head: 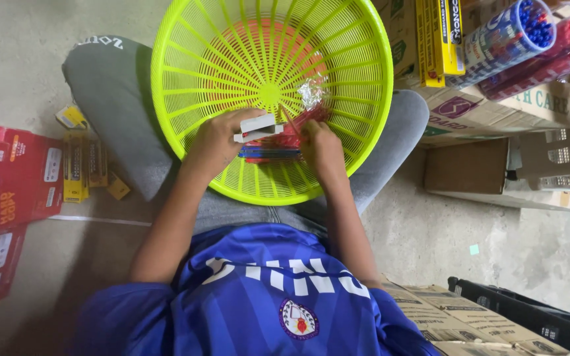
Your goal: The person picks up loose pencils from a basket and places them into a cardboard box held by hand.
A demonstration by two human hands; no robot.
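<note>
A lime-green plastic basket rests on my lap. My left hand grips a small white stapler over the basket's near side. My right hand holds a clear plastic packet of red pens beside the stapler. The crinkled top of the packet sticks up past my fingers. Under both hands lies a bundle of blue and red pens on the basket floor.
Red and yellow cartons lie on the floor at left. Cardboard boxes stand at right, with tubes of blue pens and red pens on top. A black crate and flat cartons sit at lower right.
</note>
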